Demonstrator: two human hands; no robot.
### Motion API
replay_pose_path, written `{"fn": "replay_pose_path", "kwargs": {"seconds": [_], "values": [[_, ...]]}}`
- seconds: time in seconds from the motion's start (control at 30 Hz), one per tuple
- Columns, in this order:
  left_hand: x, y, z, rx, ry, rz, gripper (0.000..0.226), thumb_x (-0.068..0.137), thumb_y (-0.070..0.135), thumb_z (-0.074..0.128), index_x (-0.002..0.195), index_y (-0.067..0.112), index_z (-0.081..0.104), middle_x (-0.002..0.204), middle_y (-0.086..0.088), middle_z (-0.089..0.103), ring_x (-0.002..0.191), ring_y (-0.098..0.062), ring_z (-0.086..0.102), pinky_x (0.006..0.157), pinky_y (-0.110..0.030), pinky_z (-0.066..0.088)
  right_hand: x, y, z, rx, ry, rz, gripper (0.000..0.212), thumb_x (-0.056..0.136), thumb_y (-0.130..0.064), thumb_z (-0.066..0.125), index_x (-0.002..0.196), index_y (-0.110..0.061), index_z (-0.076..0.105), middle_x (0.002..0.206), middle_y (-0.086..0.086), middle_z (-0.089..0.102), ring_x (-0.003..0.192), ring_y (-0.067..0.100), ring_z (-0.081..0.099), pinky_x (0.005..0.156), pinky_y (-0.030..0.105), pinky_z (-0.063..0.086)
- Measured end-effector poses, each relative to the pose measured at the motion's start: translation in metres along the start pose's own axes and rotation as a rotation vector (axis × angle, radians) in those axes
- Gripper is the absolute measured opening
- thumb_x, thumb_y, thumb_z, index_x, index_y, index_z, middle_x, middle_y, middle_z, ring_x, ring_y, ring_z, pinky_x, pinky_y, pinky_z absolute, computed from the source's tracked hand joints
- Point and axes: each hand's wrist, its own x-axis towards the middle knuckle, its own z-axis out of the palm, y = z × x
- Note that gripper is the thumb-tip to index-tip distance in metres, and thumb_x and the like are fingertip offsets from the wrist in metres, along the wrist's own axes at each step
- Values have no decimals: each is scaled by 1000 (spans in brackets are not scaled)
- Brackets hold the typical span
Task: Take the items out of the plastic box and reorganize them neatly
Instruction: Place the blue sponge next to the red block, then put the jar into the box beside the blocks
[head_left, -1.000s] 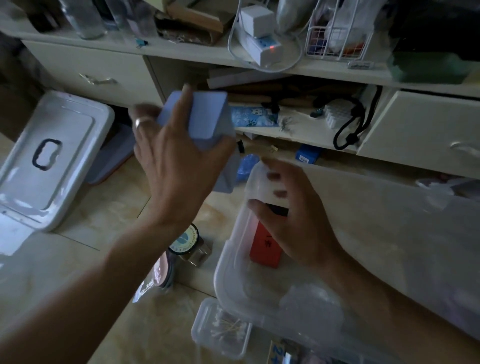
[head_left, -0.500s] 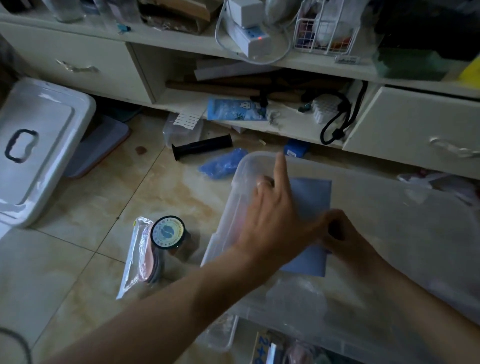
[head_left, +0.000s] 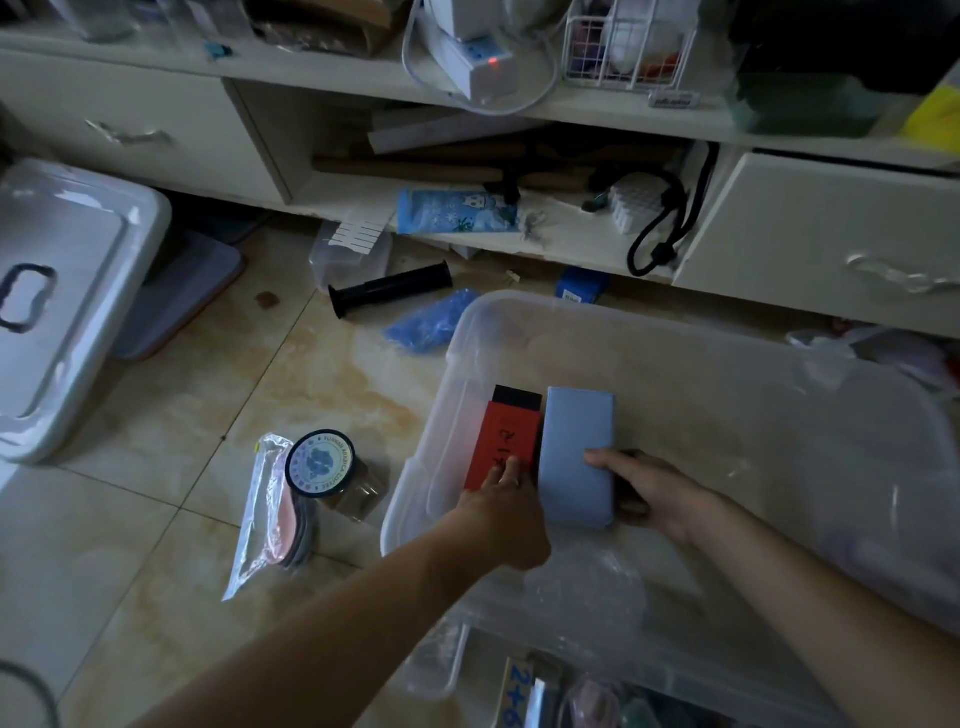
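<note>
A clear plastic box (head_left: 717, 332) stands on the tiled floor. Inside it, at the left end, a red and black box (head_left: 506, 436) lies flat beside a pale blue box (head_left: 576, 447). My left hand (head_left: 501, 512) reaches into the plastic box, and its fingertips touch the near end of the red box. My right hand (head_left: 649, 491) holds the near right side of the blue box, thumb on its top face and fingers curled along its right edge.
A round-lidded jar (head_left: 324, 465) and a clear packet (head_left: 272, 512) lie on the floor left of the box. A white lid (head_left: 62, 306) lies far left. A black tube (head_left: 389, 288) and a blue bag (head_left: 428, 322) sit near the cabinet (head_left: 831, 249). More small items lie by the near edge.
The blue box was up in my left hand; it came down into the plastic box and now lies flat beside the red box. My left hand moved onto the red box.
</note>
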Motion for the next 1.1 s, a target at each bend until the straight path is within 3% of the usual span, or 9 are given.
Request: {"fn": "replay_pose_path", "kwargs": {"seconds": [0.23,0.37,0.47,0.6,0.73,0.83,0.93,1.0,1.1], "values": [[-1,-4,-3,-116,52,6,98,91,38,58,153,5,-10,162,-14,-12,149,-34,-3,122,-44,13,1,0,17,-72,5,-106,29,90,-45,68,107,-23,68,101,0,76,92,22,72,85,39,59],[-2,-3,-8,-394,162,0,105,80,23,70,152,18,-5,147,-13,31,135,-35,36,110,-44,39,-2,0,21,-35,-30,-135,27,92,-43,66,110,-23,65,101,-1,75,89,19,72,72,31,59],[-14,-4,-20,-368,215,10,81,80,22,71,146,14,23,133,-10,47,120,-28,51,98,-38,50,1,-2,24,-77,26,-117,38,88,-49,68,109,-18,64,102,6,73,91,25,72,75,37,61],[-59,-20,-62,-397,812,49,31,88,8,55,114,21,66,114,2,64,98,-13,61,80,-25,54,3,1,26,-166,54,-99,53,85,-62,65,106,-13,67,97,9,74,85,26,72,66,31,53],[-94,-94,-98,-432,1255,-129,43,79,-5,47,102,26,65,105,5,60,89,-11,54,72,-24,39,5,-5,23,-309,172,-134,65,82,-72,60,100,-10,65,100,5,71,86,23,68,67,30,49],[-97,-151,-88,-415,1109,-333,52,71,-7,49,110,23,66,110,-6,58,94,-20,55,73,-29,40,5,-20,25,-453,338,-157,76,90,-68,47,132,-4,56,132,18,60,117,32,59,85,34,43],[-89,-170,-66,-311,553,-340,66,79,5,60,136,35,46,140,-17,35,123,-33,41,89,-38,45,-4,-34,35,-515,477,-196,63,97,-54,44,133,-2,52,134,26,54,120,39,55,85,36,42],[-81,-169,-48,-196,217,-310,83,79,20,68,146,43,24,154,-11,0,142,-39,11,102,-46,40,-10,-40,44,-545,535,-247,53,99,-48,45,126,-4,53,129,26,53,116,40,55,81,37,42],[-60,-173,-14,5,250,-253,78,73,28,69,137,34,25,141,-12,14,138,-43,14,98,-48,44,-23,-48,58,-614,561,-293,49,100,-44,46,131,-6,51,133,23,48,121,39,50,89,37,43]]}}
